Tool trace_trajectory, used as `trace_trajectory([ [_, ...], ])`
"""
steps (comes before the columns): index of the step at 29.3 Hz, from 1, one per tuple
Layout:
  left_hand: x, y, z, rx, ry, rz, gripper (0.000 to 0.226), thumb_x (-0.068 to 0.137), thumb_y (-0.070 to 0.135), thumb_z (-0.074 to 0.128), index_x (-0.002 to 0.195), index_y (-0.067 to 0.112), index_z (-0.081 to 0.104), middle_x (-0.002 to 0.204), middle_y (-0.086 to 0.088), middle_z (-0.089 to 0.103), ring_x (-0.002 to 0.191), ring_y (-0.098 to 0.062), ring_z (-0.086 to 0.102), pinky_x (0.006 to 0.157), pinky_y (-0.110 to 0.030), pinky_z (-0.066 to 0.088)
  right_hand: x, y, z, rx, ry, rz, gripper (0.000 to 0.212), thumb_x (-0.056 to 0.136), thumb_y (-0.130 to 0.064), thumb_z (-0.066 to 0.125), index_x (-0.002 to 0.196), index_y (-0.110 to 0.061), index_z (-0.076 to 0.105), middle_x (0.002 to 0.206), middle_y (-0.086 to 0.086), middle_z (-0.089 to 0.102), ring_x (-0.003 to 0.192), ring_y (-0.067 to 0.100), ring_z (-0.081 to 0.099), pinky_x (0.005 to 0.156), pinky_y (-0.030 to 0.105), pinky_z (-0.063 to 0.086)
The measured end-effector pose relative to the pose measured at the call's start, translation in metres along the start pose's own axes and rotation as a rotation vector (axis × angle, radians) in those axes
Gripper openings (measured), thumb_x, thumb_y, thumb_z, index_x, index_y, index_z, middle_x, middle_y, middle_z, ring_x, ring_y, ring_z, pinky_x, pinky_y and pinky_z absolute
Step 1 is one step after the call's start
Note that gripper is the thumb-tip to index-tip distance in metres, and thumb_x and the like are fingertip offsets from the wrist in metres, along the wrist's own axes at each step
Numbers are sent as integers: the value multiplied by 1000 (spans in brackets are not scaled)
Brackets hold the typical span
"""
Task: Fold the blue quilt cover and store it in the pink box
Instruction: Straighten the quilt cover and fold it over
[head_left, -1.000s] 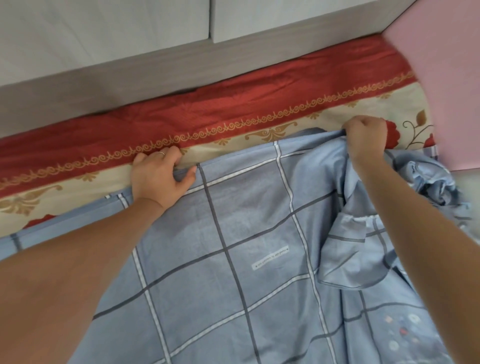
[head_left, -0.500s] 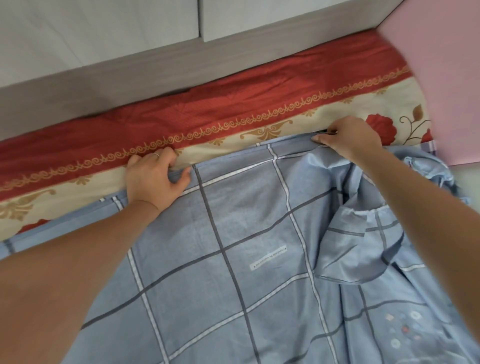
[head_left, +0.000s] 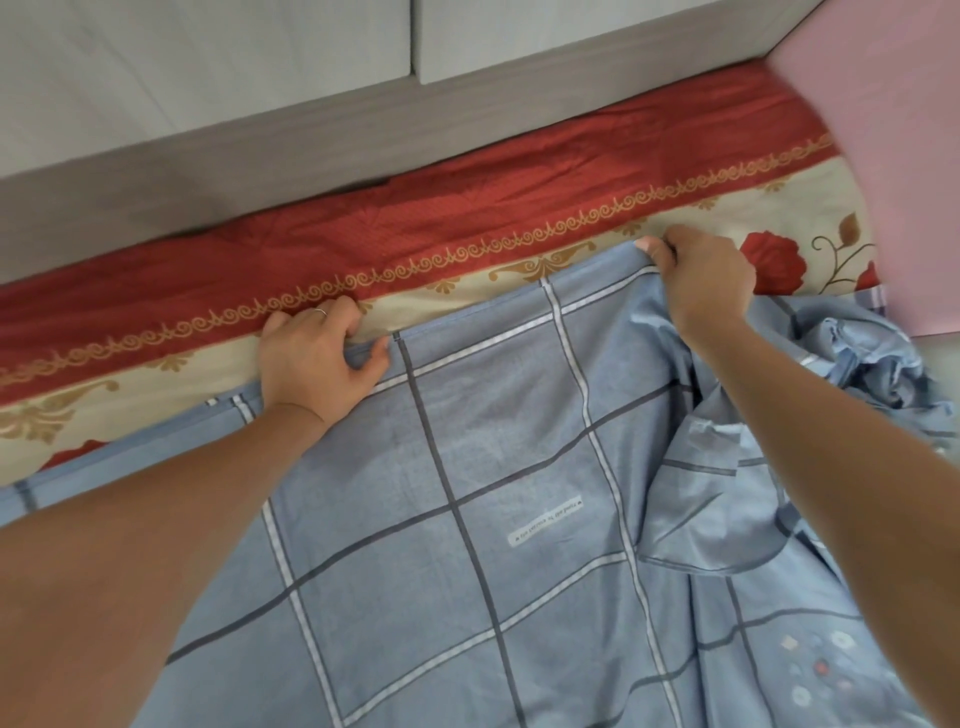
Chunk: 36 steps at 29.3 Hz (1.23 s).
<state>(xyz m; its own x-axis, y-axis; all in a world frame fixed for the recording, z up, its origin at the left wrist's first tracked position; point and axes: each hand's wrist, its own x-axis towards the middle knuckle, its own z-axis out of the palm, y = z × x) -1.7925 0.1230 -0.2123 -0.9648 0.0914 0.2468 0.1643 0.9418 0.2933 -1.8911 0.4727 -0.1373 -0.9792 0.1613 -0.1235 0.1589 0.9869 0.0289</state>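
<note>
Both hands, left hand (head_left: 317, 364) and right hand (head_left: 701, 275), pinch the blue quilt cover (head_left: 493, 467) along its far edge.

A: quilt cover (head_left: 493, 441)?
B: blue, dark-grey and white grid lines, small pastel dots at one corner.
A: bed sheet (head_left: 467, 218)?
B: red band, gold scroll border, cream with red roses. box (head_left: 893, 130) plain pink.

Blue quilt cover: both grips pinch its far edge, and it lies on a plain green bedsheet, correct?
Only the bedsheet is wrong. The left grip and right grip do pinch the far edge of the blue quilt cover, but the bedsheet under it is red and cream with gold scrolls and roses, not plain green, as the head view shows.
</note>
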Motion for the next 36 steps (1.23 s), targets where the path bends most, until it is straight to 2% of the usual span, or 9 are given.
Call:
trace_trajectory([
  [7,-1,-1,-2,2,-8,-3,29,80,42,54,70,16,44,53,0,46,50,-24,48,60,-34,32,12,10,-1,263,-194,-17,35,95,-38,53,72,-11,54,64,4,51,71,27,52,56,30,32],
  [11,1,0,-2,-17,-9,3,29,80,42,54,70,16,43,54,2,44,50,-24,47,60,-34,32,8,14,-12,293,-112,-92,26,96,-32,53,102,-12,69,88,7,67,78,22,56,65,28,37],
  [17,0,0,-1,-26,5,7,29,80,41,54,71,16,43,54,2,43,50,-24,47,59,-34,33,10,-2,-3,195,-144,36,24,90,-35,62,106,-17,58,103,6,63,97,27,59,68,31,38],
  [22,1,2,0,-18,-20,-7,28,80,41,54,72,16,44,54,1,44,50,-24,48,60,-35,33,-31,-60,-14,-18,245,74,46,87,-12,50,133,-16,44,140,12,42,133,32,35,114,50,18],
  [26,-1,-1,-2,-16,-26,-18,29,81,42,53,73,15,45,55,0,46,51,-24,47,61,-35,31,-154,-111,25,76,-64,-335,63,95,-55,29,151,-25,25,157,8,22,143,40,17,109,64,1],
  [29,0,-1,-1,-3,-37,-9,29,82,41,55,73,15,46,55,0,44,51,-25,47,61,-35,31,-211,-39,55,93,-319,45,84,85,-72,30,153,-29,3,161,3,-2,146,35,0,114,57,9],
  [32,0,-1,1,31,-38,-13,29,82,40,56,74,14,46,55,-1,44,51,-26,47,60,-35,32,-222,10,48,256,-360,477,91,83,-69,31,153,-20,-3,160,9,4,144,34,16,114,50,24],
  [34,0,-2,0,33,-56,-8,29,82,40,56,74,14,47,55,-1,45,50,-25,46,60,-34,31,-230,-22,40,202,-309,552,77,94,-52,39,152,-11,9,157,17,15,139,39,26,112,52,25],
  [36,0,-2,-3,30,-80,-18,29,82,40,56,75,13,47,55,-2,46,50,-25,45,60,-34,30,-243,-85,33,228,-163,355,65,97,-40,41,150,-10,20,156,19,19,142,38,19,114,54,12],
])
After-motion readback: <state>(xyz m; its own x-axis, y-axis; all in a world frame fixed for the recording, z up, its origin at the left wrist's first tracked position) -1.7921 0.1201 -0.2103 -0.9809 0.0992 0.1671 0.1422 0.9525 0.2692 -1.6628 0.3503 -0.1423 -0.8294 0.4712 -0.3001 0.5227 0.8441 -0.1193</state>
